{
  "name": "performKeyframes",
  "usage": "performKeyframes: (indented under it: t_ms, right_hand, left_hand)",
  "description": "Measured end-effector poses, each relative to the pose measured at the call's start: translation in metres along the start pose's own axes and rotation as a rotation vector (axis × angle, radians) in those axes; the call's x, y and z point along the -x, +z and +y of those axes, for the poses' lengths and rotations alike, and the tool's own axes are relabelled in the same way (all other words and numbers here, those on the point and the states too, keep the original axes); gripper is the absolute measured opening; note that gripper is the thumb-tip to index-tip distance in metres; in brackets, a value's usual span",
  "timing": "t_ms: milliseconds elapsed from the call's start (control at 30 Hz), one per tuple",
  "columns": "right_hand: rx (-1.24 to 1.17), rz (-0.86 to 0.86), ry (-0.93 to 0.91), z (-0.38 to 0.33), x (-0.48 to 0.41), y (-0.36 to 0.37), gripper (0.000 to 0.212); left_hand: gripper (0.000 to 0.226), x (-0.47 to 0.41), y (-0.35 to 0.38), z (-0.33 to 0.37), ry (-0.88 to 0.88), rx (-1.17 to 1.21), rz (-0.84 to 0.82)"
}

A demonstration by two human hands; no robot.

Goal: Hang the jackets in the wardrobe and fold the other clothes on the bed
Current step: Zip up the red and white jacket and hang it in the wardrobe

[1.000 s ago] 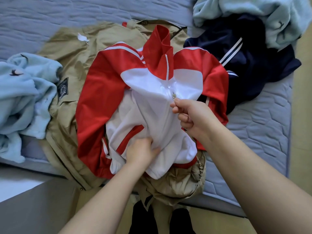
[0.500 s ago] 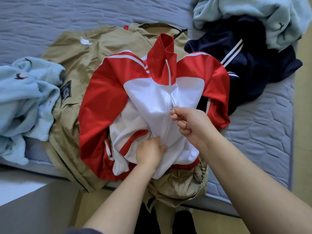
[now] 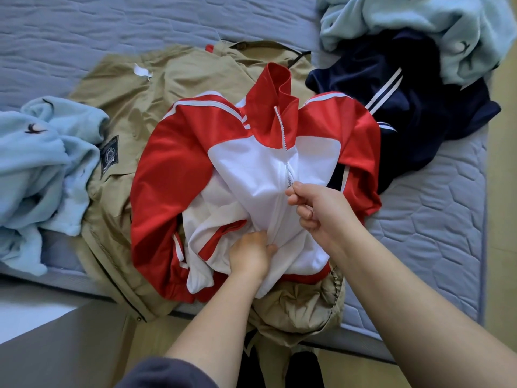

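Note:
A red and white track jacket (image 3: 179,169) lies bunched on top of a tan jacket (image 3: 156,88) in the middle of the bed. My right hand (image 3: 321,211) pinches the zipper pull (image 3: 289,181) on the jacket's white front. My left hand (image 3: 250,254) grips the white fabric at the lower end of the zip, just below the right hand. The red collar stands up behind the zip. A navy garment with white stripes (image 3: 391,107) lies at the right. Light blue fleece clothes lie at the left (image 3: 36,169) and at the top right (image 3: 436,32).
The grey-blue quilted mattress (image 3: 425,228) shows bare at the back and right. Its front edge runs below the jackets, with tan fabric hanging over it. A grey surface (image 3: 61,345) sits at the lower left. Wooden floor shows at the right edge.
My right hand has drawn the zipper pull down the white front toward me. The left hand keeps its grip on the hem. The view has shifted slightly.

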State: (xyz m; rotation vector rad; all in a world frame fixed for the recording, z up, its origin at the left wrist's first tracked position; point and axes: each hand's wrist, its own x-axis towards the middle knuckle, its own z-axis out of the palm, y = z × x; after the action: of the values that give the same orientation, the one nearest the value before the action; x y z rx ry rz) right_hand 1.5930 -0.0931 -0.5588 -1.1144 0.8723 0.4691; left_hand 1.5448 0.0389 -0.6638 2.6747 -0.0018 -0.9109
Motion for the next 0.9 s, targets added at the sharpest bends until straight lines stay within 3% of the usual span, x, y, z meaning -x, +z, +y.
performKeyframes:
  t_ms: [367,567,600,733,767,833,900]
  right_hand:
    - [-0.087,-0.003,-0.131,0.007,0.002,-0.007,0.022]
    - [-0.047,-0.033,-0.185,0.004,0.007,-0.013,0.023]
    - [-0.028,-0.032,-0.191,0.003,0.008,-0.014,0.023]
    - [0.048,-0.031,-0.215,0.003,0.019,-0.008,0.024]
    - [0.062,-0.033,-0.223,0.003,0.022,-0.007,0.025]
    - [0.086,-0.038,-0.241,0.001,0.029,-0.004,0.024]
    - [0.107,-0.035,-0.258,0.000,0.035,-0.003,0.024]
  left_hand:
    - [0.023,-0.005,-0.001,-0.003,-0.034,-0.073,-0.076]
    - [0.011,0.002,-0.051,0.010,-0.011,-0.038,-0.249]
    - [0.010,0.001,-0.072,0.014,0.007,0.017,-0.186]
    - [0.020,-0.015,-0.158,0.053,0.024,0.375,0.336]
    - [0.023,-0.022,-0.172,0.067,0.027,0.401,0.376]
    - [0.038,-0.037,-0.186,0.094,-0.007,0.315,0.275]
    - [0.028,-0.049,-0.185,0.106,-0.094,0.275,0.045]
